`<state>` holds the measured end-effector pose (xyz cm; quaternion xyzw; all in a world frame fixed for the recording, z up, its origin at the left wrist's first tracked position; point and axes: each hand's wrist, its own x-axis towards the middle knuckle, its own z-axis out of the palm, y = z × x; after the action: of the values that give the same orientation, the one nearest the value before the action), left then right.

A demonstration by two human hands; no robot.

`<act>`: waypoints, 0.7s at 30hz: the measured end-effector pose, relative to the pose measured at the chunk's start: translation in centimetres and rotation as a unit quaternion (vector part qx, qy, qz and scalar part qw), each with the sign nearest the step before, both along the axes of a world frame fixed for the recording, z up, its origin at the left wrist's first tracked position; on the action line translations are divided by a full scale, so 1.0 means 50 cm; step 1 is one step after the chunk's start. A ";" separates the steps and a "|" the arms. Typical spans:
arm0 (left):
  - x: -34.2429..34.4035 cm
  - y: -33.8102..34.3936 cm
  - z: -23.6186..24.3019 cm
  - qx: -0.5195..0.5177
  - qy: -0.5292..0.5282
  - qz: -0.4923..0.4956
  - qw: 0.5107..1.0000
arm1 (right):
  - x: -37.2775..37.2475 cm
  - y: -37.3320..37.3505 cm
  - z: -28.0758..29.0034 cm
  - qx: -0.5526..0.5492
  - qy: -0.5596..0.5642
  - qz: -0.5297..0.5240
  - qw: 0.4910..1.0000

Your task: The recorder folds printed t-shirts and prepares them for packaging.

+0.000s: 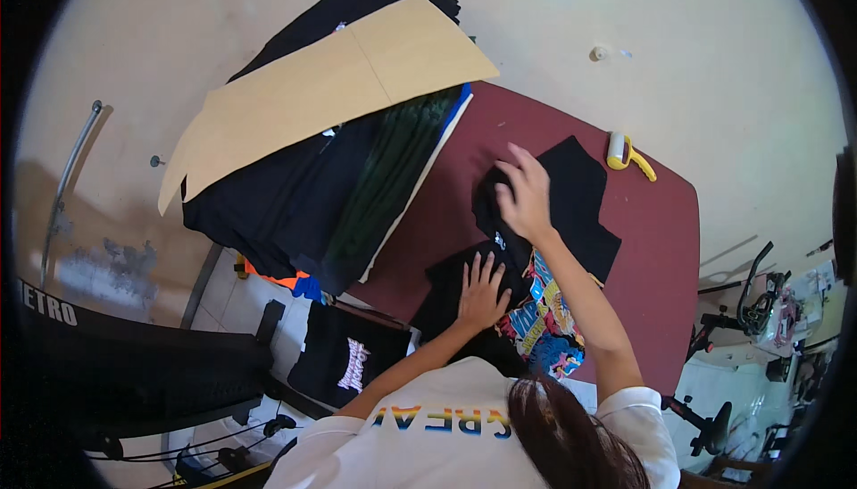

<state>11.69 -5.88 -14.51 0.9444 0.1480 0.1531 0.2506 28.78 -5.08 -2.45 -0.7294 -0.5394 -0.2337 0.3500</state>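
Observation:
A black T-shirt [571, 194] with a colourful printed design [553, 319] lies partly folded and rumpled on a maroon tabletop [652, 266]. My left hand [482, 297] rests on the black cloth with its fingers spread flat. Higher up, my right hand [522, 190] is over the upper part of the shirt, fingers apart and slightly bent; whether it touches the cloth is unclear. Left of the shirt is a pile of dark garments [312, 203], black and dark green, with a large tan pattern board [303, 78] lying across its top.
A yellow-handled lint roller [629, 154] sits at the table's back right. Another printed black garment [326, 355] lies below the pile. Black exercise equipment [143, 364] stands at the lower left, more equipment [750, 310] at the right. A wall [625, 25] runs behind the table.

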 end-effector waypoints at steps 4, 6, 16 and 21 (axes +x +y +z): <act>0.000 0.001 0.009 0.005 0.007 0.003 1.000 | 0.073 -0.238 -0.166 -0.240 0.153 -0.275 0.918; 0.000 0.000 0.011 0.024 0.016 0.011 1.000 | 0.077 -0.356 -0.225 -0.294 0.167 -0.339 0.878; 0.019 -0.018 0.004 0.022 0.029 0.028 0.999 | -0.009 -0.756 -0.265 -0.249 0.214 -0.565 0.757; 0.044 -0.065 -0.007 0.041 0.047 0.008 0.998 | -0.089 -0.831 -0.264 -0.219 0.227 -0.599 0.736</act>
<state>13.88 -9.15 -14.85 0.9588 0.1605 0.1165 0.2036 24.34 -46.62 -15.66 -0.9896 0.0682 -0.0980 0.0801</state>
